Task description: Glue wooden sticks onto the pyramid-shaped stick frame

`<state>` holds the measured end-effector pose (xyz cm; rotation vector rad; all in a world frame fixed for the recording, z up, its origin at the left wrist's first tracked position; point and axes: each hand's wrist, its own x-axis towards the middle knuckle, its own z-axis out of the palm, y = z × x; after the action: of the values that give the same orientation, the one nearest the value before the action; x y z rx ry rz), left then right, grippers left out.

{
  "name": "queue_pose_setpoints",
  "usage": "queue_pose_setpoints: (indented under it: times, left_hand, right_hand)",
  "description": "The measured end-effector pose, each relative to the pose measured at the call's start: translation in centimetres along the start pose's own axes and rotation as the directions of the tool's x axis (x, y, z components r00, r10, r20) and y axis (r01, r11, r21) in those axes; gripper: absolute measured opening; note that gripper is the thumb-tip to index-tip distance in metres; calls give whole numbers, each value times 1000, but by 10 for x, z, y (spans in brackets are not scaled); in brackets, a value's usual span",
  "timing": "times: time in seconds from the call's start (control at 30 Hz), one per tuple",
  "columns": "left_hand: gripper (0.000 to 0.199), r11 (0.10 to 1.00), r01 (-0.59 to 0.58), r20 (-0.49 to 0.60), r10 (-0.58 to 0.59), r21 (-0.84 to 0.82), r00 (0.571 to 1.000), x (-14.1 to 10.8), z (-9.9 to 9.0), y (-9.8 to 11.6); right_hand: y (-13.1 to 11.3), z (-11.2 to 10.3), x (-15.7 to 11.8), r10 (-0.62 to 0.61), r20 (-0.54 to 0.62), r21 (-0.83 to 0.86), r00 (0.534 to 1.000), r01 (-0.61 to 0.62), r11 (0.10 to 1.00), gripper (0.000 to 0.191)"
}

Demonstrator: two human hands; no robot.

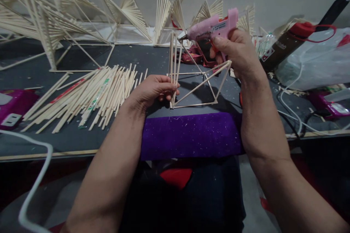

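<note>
A wooden stick frame (195, 105) stands on the dark table, with several upright sticks at its left side. My left hand (160, 88) pinches the lower part of those upright sticks. My right hand (236, 49) is wrapped round a pink glue gun (207, 27) above the frame. The gun's nozzle points left, close to the top of the upright sticks; whether it touches them I cannot tell. A purple cloth (191, 135) lies along the table edge in front of the frame. Left of my left hand is a pile of loose sticks (109, 94).
Fanned stick structures (127, 14) line the back by the wall. A dark bottle with a red cap (287, 45) leans at the right beside a plastic bag (322, 60). Purple devices (16, 107) sit at both sides, and white cables cross the front edge.
</note>
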<state>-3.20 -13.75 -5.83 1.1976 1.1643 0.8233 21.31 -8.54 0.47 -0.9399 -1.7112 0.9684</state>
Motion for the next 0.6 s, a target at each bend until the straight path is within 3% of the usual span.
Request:
queue_pose_setpoints:
  times: [0.3,0.43,0.6]
  left_hand:
    - [18,1000,5,-4,-5,-5,1000,0,0,0]
    - [20,999,15,-1,-15,-31,1000,2,-1,-1]
    - [21,999,13,5,-13,-49,1000,4,-2,-4]
  right_hand:
    - [1,-6,0,58,-183,117,981,-37,992,19]
    - [7,-16,-2,121,-279,233,953,-55,971,15]
    - [23,-42,-26,287,-364,277,886,-191,942,11]
